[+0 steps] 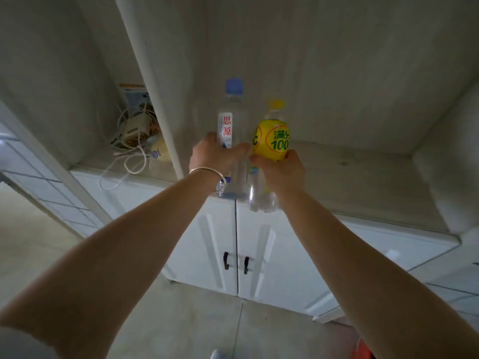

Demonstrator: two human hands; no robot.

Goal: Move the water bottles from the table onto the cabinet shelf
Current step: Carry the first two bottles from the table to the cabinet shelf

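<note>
Two bare arms stretched toward a pale cabinet [324, 86], each hand wrapped around an upright bottle. Left hand [215, 158], a thin bangle [207, 173] on the wrist, fingers closed around the middle of a clear bottle [232, 125] with a blue cap and a white label in red characters. Right hand [281, 168] clasped around a second bottle [272, 141] with a yellow cap and yellow label. Bottles side by side, nearly touching, bases held at the front edge of the cabinet shelf [363, 172]; contact with the shelf impossible to confirm. Shelf itself a light, faintly marked surface set in a recess, back panel in washed grey-white. At 9 o'clock from the bottles, beyond a vertical divider [155, 94], a tangle of white cable [127, 161] around a small round device in the neighbouring compartment. At 6 o'clock, two white cabinet doors [259, 255] with short black handles [226, 260]. Pale tiled floor [194, 320] below; white tiled wall [39, 182] at 8 o'clock.
</note>
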